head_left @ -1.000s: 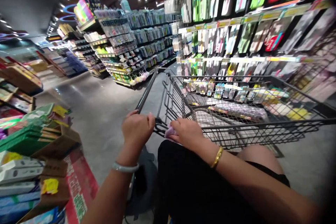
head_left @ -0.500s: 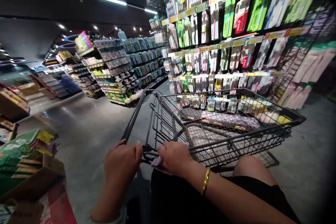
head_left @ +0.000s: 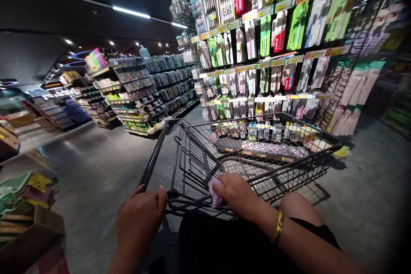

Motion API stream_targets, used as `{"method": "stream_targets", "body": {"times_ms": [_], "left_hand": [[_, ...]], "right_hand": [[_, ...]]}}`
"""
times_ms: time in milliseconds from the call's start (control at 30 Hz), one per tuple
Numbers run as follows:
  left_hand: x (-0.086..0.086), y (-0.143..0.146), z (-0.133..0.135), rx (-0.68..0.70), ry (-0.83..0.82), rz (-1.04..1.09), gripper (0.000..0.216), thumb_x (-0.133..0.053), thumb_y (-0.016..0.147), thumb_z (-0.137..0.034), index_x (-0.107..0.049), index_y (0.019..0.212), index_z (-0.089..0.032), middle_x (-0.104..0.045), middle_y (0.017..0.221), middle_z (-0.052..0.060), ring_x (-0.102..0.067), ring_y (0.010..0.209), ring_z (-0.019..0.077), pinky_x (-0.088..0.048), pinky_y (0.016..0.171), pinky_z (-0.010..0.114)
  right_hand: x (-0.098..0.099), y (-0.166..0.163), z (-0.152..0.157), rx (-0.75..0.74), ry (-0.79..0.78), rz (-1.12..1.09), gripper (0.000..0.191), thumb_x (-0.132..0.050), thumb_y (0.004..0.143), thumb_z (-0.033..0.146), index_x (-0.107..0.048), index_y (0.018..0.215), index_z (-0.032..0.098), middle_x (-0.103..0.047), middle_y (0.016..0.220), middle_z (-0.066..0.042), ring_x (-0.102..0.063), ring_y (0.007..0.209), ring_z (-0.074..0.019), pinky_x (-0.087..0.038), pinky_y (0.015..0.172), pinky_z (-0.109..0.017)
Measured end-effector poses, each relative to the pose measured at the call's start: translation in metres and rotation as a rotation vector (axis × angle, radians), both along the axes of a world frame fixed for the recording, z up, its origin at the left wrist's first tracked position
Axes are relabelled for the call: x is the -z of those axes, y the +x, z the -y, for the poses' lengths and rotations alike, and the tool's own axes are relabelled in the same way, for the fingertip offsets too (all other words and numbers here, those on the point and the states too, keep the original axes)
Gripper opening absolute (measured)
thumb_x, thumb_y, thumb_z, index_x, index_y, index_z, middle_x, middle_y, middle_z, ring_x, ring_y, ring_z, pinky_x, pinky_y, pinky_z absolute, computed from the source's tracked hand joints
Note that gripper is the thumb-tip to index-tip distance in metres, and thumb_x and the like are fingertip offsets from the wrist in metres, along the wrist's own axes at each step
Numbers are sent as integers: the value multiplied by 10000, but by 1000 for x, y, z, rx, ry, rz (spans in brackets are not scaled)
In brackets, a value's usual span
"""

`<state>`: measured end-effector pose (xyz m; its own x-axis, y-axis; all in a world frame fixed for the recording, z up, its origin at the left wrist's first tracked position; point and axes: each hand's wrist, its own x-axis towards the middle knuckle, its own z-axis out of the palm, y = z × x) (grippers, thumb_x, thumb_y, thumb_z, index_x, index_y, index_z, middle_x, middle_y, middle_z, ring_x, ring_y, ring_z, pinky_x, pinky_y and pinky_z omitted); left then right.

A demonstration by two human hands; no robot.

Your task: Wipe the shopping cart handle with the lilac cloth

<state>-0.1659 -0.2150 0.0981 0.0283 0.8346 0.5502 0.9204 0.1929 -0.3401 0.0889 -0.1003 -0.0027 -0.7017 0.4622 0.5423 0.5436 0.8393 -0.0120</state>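
Note:
A black wire shopping cart (head_left: 282, 169) stands in front of me, its basket showing bare mesh. My left hand (head_left: 143, 212) is closed around the near end of the cart's handle bar (head_left: 154, 158). Bunched in my right hand (head_left: 237, 192) is a light purple cloth (head_left: 215, 192), held at the cart's near side rail. My right fingers curl over the cloth, and their tips are partly hidden. A gold bracelet (head_left: 278, 226) circles my right wrist.
A rack of hanging toothbrush packs (head_left: 263, 38) rises just beyond the cart. Stocked shelves (head_left: 128, 90) stand farther back on the left. Grey floor (head_left: 90, 158) lies left of the cart. A cardboard box (head_left: 48, 231) with green goods sits at the near left.
My right hand has slid right along the cart's rail with the purple cloth. My left hand stays on the handle. The view has shifted slightly, so the rack appears farther left.

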Motion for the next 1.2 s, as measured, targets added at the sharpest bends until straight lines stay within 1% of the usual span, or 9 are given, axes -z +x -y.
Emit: {"method": "stream_targets", "body": {"times_ms": [200, 333, 467, 500, 633, 767, 933, 1067, 1200], "left_hand": [[-7, -3, 8, -7, -92, 49, 642, -295, 1002, -403, -655, 514, -192, -627, 502, 57, -673, 608, 206, -464, 970, 425], [-12, -2, 8, -68, -130, 112, 660, -275, 993, -418, -639, 490, -194, -637, 512, 70, -671, 616, 215, -468, 956, 425], [-13, 4, 8, -221, -120, 174, 645, -296, 971, -390, -681, 490, -195, -685, 571, 104, -695, 718, 256, -487, 867, 413], [-13, 5, 8, -260, -106, 175, 633, -300, 967, -385, -707, 524, -188, -698, 594, 114, -702, 762, 273, -488, 845, 410], [-11, 9, 11, -313, -127, 144, 646, -266, 979, -388, -754, 619, -163, -711, 621, 130, -708, 811, 286, -468, 891, 409], [-12, 12, 18, -274, -177, 130, 648, -249, 983, -409, -770, 682, -171, -714, 628, 116, -706, 741, 268, -443, 953, 418], [-14, 16, 33, -174, -171, 143, 599, -264, 981, -407, -745, 703, -184, -688, 587, 96, -664, 629, 250, -459, 892, 434], [-11, 19, 45, -22, -148, 174, 493, -308, 987, -440, -728, 913, -192, -740, 751, 82, -669, 669, 243, -450, 910, 447], [-6, 25, 50, -17, -118, 213, 444, -326, 998, -440, -698, 1007, -198, -761, 881, 84, -697, 757, 260, -416, 978, 488]], "right_hand": [[-4, -6, -6, -41, -60, 57, 132, -574, 953, 302, -605, 1069, 249, -615, 979, -31, -531, 852, -176, -345, 687, -293], [-19, -15, -10, -53, -183, 65, 146, -559, 952, 305, -619, 1070, 244, -629, 989, -33, -554, 882, -179, -373, 714, -292], [-38, -62, 9, -139, -368, 1, 242, -505, 964, 424, -623, 1022, 222, -656, 989, -35, -583, 875, -183, -413, 725, -304], [-40, -76, 15, -230, -353, 15, 283, -533, 938, 478, -627, 1022, 225, -658, 979, -35, -583, 895, -199, -421, 738, -318], [-34, -113, 31, -159, -281, -68, 323, -633, 867, 421, -589, 1099, 199, -643, 1032, -58, -568, 922, -226, -423, 758, -353], [-23, -111, 27, -222, -183, -64, 213, -587, 905, 350, -587, 1073, 218, -635, 982, -36, -552, 848, -194, -378, 693, -324], [-22, -102, 20, -291, -193, -81, 205, -563, 924, 361, -597, 1084, 236, -637, 954, -14, -546, 813, -172, -350, 666, -313], [-12, -83, 0, -307, -162, -108, 167, -532, 949, 316, -625, 1055, 226, -655, 981, -35, -553, 881, -179, -375, 787, -325], [5, -60, -26, -162, -206, -303, 181, -515, 932, 204, -643, 1061, 192, -669, 1053, -72, -560, 977, -200, -374, 921, -362]]}}
